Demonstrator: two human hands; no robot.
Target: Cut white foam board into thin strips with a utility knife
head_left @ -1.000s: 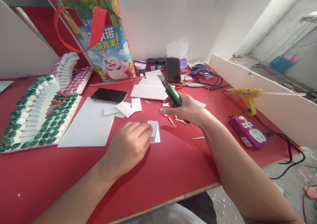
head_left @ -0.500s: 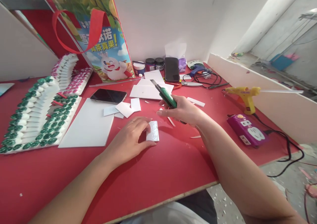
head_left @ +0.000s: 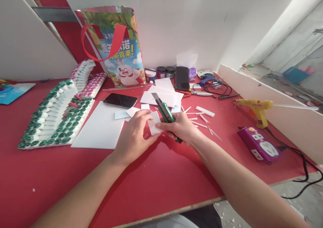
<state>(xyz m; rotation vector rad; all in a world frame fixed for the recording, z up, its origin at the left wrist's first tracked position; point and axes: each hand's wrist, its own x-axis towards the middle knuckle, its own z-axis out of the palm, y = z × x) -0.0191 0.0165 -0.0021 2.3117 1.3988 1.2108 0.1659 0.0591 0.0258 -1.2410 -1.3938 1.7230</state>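
Fingers (head_left: 141, 120) of our left hand (head_left: 133, 137) are now pinching the small white piece (head_left: 154, 124), lifting it off the desk (head_left: 161, 181) mid-width, while our right hand (head_left: 180, 128) (closed around the green knife (head_left: 165, 113)) is steadying its edge for trimming.

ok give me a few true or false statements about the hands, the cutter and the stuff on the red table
1. The right hand holds a green utility knife. True.
2. The left hand rests flat on the large white sheet. False: it holds a small white piece between the two hands, apart from that sheet.
3. The yellow glue gun lies in the right hand. False: it stands on the red table, off to the right, near the purple power strip.
4. A dark phone lies on the table just beyond the large white sheet. True.
5. The printed bag lies flat on the table. False: it stands upright against the wall.
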